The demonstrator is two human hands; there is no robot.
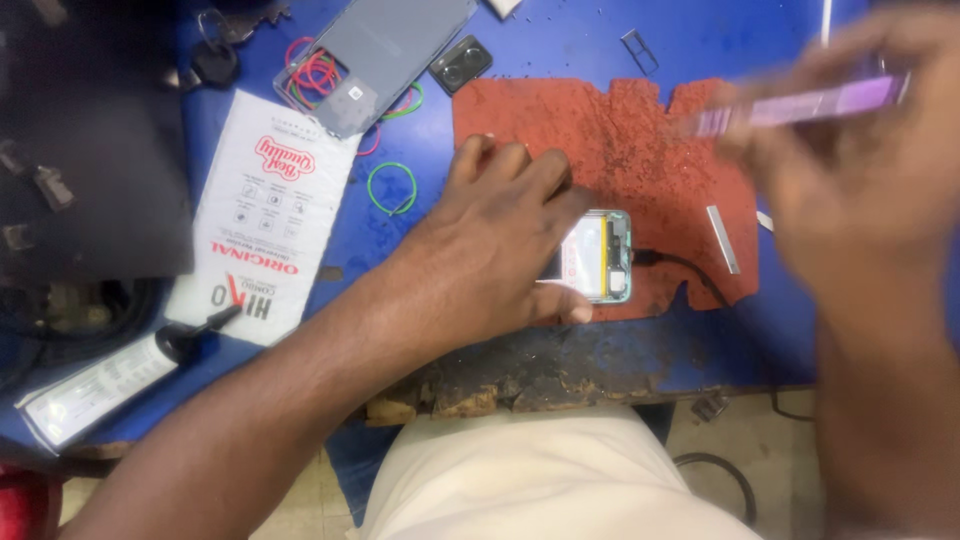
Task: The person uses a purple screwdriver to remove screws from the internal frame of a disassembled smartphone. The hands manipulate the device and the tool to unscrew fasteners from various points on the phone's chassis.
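On the ragged, rust-red rubber mat (pixel 640 140) at the middle of the blue counter (pixel 560 50) lies an opened phone with a pale green frame (pixel 600 255), its inner parts showing; a thin black cable (pixel 690 268) runs from its right end across the mat. The left hand (pixel 495 235) lies flat over the phone's left part, fingers spread and pressing down, so only the right end shows; the right hand (pixel 850 190) is raised well above and to the right of the phone, blurred, closed around a thin flat purple strip (pixel 800 105) pinched at its upper edge. Left of the mat rest a green rubber band (pixel 391 187), a white printed paper packet (pixel 265 215) and a grey phone back cover (pixel 390 55); a white glue tube with a black nozzle (pixel 120 375) lies near the counter's front-left edge.
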